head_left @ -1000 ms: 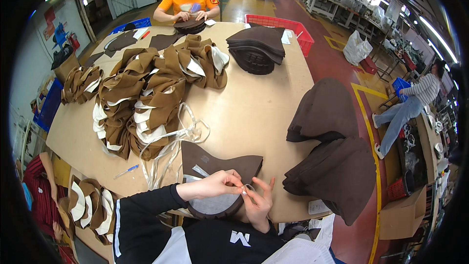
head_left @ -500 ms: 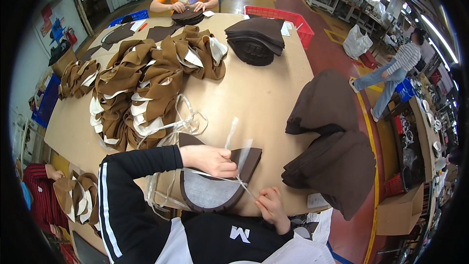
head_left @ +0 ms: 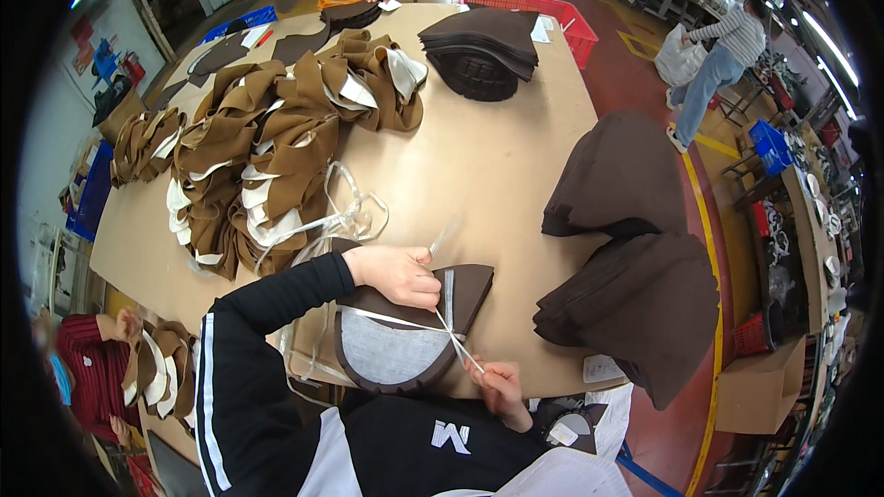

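Pulling thin white strip point(head_left: 405, 319) across curved brown felt piece point(head_left: 405, 336).

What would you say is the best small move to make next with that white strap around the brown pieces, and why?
Probably draw the ends apart to cinch it. The left hand and right hand each grip an end of the white strap, which crosses the brown stack and meets in a loose crossing at its edge.

open: bare tabletop point(head_left: 479, 166) ahead | left: brown piece heap point(head_left: 267, 156) – blocks | right: dark stacks point(head_left: 635, 248) – block
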Action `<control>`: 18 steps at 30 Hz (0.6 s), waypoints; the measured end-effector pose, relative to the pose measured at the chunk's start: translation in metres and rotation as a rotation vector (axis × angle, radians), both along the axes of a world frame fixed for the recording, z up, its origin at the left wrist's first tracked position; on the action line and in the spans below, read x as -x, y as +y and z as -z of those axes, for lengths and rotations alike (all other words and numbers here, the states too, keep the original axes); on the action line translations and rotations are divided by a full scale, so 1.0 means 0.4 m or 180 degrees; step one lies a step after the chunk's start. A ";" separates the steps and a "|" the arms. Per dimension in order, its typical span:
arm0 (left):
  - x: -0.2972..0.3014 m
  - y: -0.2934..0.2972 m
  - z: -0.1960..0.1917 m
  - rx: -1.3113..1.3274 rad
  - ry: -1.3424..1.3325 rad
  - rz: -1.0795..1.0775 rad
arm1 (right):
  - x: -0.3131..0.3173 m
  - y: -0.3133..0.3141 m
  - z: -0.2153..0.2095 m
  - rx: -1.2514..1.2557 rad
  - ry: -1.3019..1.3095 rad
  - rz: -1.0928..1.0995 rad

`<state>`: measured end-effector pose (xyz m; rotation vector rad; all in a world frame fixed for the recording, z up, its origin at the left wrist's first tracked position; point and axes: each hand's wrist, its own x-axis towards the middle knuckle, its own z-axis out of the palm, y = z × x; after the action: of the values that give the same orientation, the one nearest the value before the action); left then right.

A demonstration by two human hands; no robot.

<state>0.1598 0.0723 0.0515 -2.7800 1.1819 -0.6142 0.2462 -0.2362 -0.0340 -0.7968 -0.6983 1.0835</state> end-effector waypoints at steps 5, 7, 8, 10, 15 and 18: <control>-0.001 -0.004 -0.003 0.0110 -0.0015 -0.0106 | 0.011 -0.018 -0.041 0.0484 -0.1040 0.0152; 0.008 -0.014 0.005 0.0173 0.0089 -0.0150 | 0.020 -0.042 -0.045 0.0830 -0.1400 0.0155; 0.002 -0.008 -0.003 0.0059 0.0059 -0.0189 | 0.021 -0.048 -0.041 0.0956 -0.1614 0.0163; 0.009 -0.003 0.011 0.0016 -0.0043 -0.0252 | 0.027 -0.035 -0.052 0.0768 -0.1762 0.0289; 0.013 -0.014 0.014 0.0046 0.0161 -0.0213 | 0.038 -0.058 -0.044 0.0708 -0.1642 0.0304; 0.013 -0.014 0.006 -0.0160 0.0116 -0.0250 | 0.051 -0.065 -0.054 0.0757 -0.1613 0.0301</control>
<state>0.1546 0.0668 0.0492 -2.7914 1.0727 -0.5220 0.2257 -0.2620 -0.0126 -1.3215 -0.9536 0.8923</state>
